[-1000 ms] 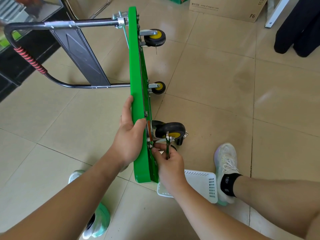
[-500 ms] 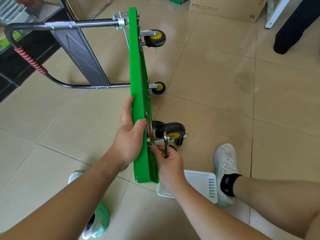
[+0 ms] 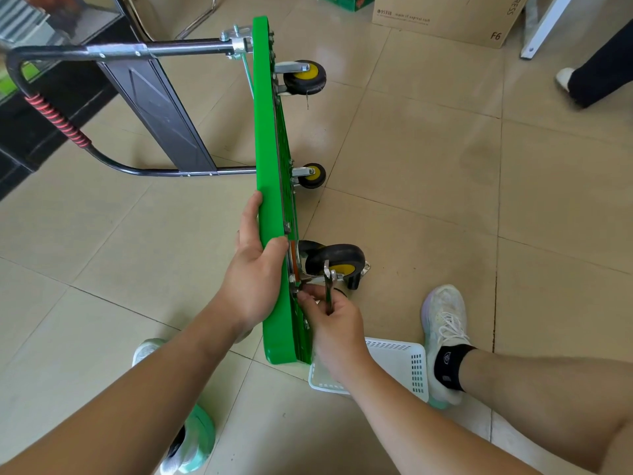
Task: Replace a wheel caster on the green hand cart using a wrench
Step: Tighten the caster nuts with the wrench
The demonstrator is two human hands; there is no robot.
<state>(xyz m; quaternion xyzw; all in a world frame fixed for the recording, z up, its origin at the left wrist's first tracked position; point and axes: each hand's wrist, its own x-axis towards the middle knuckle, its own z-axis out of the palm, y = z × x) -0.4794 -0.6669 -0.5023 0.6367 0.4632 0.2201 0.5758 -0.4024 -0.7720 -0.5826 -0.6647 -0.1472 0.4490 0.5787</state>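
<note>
Your left hand (image 3: 255, 272) is gripping the green cart (image 3: 272, 149) by its upturned edge, fingers and thumb wrapped round it. Just right of those fingers, the caster (image 3: 337, 262) is sticking out sideways. Your right hand (image 3: 337, 323) is clutching the wrench (image 3: 328, 291), fingertips (image 3: 303, 297) working at the caster's base. Small hardware could be dropping from those fingertips, or the cart tipping over if your left grip is slackening.

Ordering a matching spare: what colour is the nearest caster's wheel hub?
Yellow hub, black tyre; head view shows it best.

Tiled floor (image 3: 411, 149) under cart (image 3: 270, 149), basket (image 3: 394, 365)
</note>
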